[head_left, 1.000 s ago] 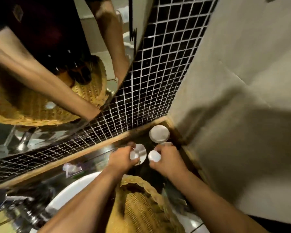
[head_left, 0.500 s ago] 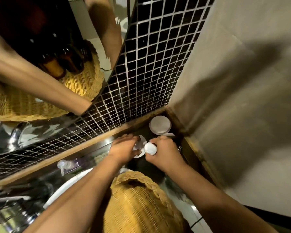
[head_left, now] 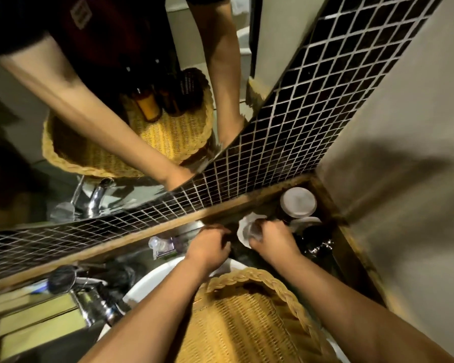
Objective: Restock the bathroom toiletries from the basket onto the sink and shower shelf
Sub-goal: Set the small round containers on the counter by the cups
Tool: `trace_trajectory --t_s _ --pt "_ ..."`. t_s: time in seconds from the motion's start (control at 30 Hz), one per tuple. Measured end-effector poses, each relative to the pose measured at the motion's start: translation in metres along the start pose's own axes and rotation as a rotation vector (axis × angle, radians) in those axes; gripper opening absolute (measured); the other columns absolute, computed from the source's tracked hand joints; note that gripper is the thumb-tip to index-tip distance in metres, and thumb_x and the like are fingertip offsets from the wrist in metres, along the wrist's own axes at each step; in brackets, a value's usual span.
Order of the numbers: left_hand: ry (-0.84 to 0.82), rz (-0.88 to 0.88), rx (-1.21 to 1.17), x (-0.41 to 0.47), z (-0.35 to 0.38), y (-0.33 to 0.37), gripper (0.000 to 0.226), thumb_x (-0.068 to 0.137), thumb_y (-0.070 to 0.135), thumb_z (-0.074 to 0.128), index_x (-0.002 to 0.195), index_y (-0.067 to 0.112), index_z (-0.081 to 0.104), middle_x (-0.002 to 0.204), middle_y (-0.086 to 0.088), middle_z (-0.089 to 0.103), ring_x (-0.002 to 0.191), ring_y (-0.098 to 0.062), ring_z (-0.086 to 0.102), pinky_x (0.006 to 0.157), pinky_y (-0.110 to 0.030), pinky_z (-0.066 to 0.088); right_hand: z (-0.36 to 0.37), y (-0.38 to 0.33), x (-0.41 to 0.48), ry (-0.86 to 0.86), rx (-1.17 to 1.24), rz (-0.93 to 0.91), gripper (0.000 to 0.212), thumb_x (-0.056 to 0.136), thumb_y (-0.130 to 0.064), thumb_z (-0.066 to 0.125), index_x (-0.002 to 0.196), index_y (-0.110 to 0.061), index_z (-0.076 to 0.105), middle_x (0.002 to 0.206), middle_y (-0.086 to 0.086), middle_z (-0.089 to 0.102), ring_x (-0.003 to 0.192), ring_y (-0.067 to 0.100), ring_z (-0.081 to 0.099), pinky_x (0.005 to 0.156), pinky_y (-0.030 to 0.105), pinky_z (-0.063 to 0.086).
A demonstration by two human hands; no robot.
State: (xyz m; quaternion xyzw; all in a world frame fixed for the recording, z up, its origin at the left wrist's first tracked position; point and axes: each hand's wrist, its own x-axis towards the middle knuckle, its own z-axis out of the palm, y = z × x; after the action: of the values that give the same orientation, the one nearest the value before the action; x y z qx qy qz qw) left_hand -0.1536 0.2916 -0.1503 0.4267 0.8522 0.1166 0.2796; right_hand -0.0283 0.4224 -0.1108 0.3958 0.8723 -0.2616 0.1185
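The yellow wicker basket (head_left: 247,275) rests on the white sink basin (head_left: 152,280) below my arms. In the dark corner of the counter stands a jar with a round white lid (head_left: 298,201), with a second white lid (head_left: 308,220) partly hidden just in front of it. My right hand (head_left: 273,238) is closed on a small white-capped bottle (head_left: 254,231) held over another white-lidded jar (head_left: 243,227). My left hand (head_left: 210,247) is curled just left of that jar; a dark gap shows between them, and whether the fingers grip anything is hidden.
The mirror (head_left: 63,179) reflects the basket with amber bottles (head_left: 147,106) in it. A small clear pump bottle (head_left: 160,244) sits on the counter behind the basin. A chrome faucet (head_left: 95,306) stands at lower left. A beige wall (head_left: 404,231) closes the right side.
My left hand has drawn slightly left off the white lid it was touching. My right hand has shifted over that lid with the small bottle. The camera has pulled back.
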Motion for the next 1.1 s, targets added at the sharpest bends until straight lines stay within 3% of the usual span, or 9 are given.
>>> trace_trajectory --t_s 0.13,0.33,0.53,0.8,1.1 --pt "-0.036 -0.059 0.034 -0.01 -0.001 -0.012 0.038 0.094 0.039 0.055 0.131 0.033 0.06 0.127 0.001 0.064 0.117 -0.021 0.059 0.092 -0.037 0.051 0.005 0.004 0.006 -0.011 -0.08 -0.027 0.034 0.09 -0.033 0.067 0.12 -0.018 0.064 0.116 0.007 0.063 0.104 0.022 0.061 0.089 0.033 0.052" --pt "0.04 -0.102 -0.032 -0.022 0.006 -0.016 0.034 0.097 0.038 0.047 0.125 0.032 0.065 0.123 0.003 0.067 0.113 -0.019 0.06 0.09 -0.035 0.052 0.012 0.008 0.009 -0.061 -0.179 -0.024 0.036 0.091 -0.029 0.065 0.122 -0.013 0.061 0.118 0.01 0.062 0.105 0.023 0.061 0.089 0.031 0.051" --pt "0.047 -0.129 -0.085 -0.022 0.005 -0.015 0.033 0.097 0.036 0.049 0.125 0.03 0.066 0.122 0.002 0.068 0.112 -0.019 0.061 0.089 -0.033 0.052 0.011 0.006 0.015 -0.113 -0.256 -0.135 0.047 0.095 -0.024 0.057 0.14 -0.022 0.047 0.129 0.009 0.059 0.109 0.028 0.062 0.09 0.039 0.054" --pt "0.056 -0.135 -0.103 -0.025 0.007 -0.014 0.035 0.097 0.034 0.049 0.13 0.028 0.061 0.123 -0.001 0.067 0.113 -0.022 0.06 0.09 -0.038 0.053 0.008 -0.005 0.023 -0.202 -0.365 -0.13 0.039 0.102 -0.02 0.043 0.139 -0.006 0.046 0.132 0.018 0.056 0.113 0.032 0.061 0.094 0.04 0.052" --pt "0.051 -0.147 -0.155 -0.025 0.007 -0.017 0.033 0.099 0.035 0.046 0.128 0.028 0.06 0.119 0.0 0.068 0.111 -0.022 0.061 0.091 -0.038 0.052 0.017 0.004 0.017 -0.163 -0.324 -0.101 0.052 0.09 -0.027 0.058 0.139 -0.018 0.046 0.13 0.014 0.054 0.11 0.032 0.058 0.085 0.04 0.055"
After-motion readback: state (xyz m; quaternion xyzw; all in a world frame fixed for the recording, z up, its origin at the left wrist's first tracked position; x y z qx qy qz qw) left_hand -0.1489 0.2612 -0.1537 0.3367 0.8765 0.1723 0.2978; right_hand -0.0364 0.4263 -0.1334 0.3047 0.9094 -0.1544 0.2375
